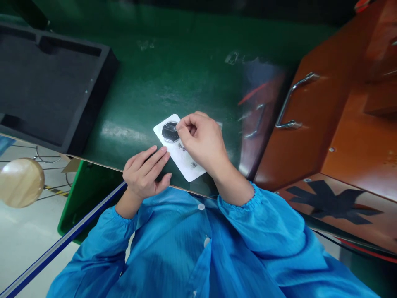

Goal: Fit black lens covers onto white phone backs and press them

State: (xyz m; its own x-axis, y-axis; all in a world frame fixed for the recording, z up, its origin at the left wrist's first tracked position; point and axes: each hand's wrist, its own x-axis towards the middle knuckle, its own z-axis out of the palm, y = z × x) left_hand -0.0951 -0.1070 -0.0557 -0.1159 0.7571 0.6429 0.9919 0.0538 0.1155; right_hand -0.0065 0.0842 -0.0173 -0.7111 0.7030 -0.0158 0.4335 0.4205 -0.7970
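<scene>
On the green work surface lies a white, round-cornered panel (186,164), shaped like a phone's back, with a black octagonal camera-like patch (169,132) and small dark printed marks. My right hand (203,138) is over its right part, thumb and forefinger pinched together at the right edge of the black patch. Whatever is between those fingertips is too small to make out. My left hand (147,171) has its fingers stretched out, the tips touching the panel's left edge. Part of the panel is hidden beneath my right hand.
A black tray (46,82) stands at the left of the green surface (139,91). To the right rises an orange-brown case (313,103) with a metal handle (288,101). Below the front edge at left are a green bin (72,207) and a round wooden stool (22,182).
</scene>
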